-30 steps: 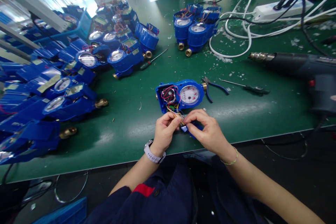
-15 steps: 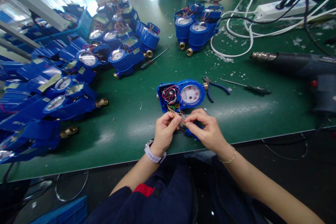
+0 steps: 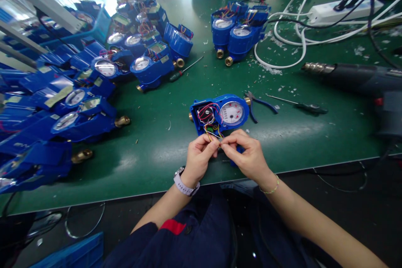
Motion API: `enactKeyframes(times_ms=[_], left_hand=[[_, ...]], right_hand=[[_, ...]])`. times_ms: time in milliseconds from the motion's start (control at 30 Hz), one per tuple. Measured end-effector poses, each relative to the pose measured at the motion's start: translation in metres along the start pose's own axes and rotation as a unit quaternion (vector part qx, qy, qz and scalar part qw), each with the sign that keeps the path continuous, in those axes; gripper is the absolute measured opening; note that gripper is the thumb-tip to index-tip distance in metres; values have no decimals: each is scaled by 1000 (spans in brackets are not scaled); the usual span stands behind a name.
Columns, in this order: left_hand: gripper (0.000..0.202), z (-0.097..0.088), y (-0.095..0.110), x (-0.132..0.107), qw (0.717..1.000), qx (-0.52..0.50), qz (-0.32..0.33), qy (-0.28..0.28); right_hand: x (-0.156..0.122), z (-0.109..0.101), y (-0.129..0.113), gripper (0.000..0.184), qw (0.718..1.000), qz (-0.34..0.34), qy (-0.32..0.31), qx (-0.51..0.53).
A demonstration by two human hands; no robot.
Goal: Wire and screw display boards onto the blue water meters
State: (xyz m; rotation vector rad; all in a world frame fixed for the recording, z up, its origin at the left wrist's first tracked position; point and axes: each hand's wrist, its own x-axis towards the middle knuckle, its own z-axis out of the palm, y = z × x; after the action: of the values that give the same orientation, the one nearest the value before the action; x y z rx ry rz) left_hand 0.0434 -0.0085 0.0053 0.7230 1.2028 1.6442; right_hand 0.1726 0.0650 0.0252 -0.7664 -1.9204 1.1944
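left hand (image 3: 202, 155) and right hand (image 3: 246, 151) pinch thin wires (image 3: 215, 135); the blue meter (image 3: 221, 113) lies just beyond.

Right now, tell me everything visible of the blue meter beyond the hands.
The blue meter, glossy and plastic-looking, lies face up on the green table. A round pale dial with red marks fills its right part; at left, an open compartment shows a black component and loose wires. Brassy fittings protrude at both ends. Some wires run to the left hand and right hand.
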Motion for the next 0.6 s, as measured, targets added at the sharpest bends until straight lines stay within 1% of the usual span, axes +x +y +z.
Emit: enactKeyframes(times_ms=[267,600], left_hand=[[29,1,-1,1,1000,-4,-2,20],[28,1,-2,0,1000,11,4,16]], right_hand=[[-4,-4,-2,9,1000,0,-2,-8],[-2,-2,-3,8,1000,-3,-3,-23]])
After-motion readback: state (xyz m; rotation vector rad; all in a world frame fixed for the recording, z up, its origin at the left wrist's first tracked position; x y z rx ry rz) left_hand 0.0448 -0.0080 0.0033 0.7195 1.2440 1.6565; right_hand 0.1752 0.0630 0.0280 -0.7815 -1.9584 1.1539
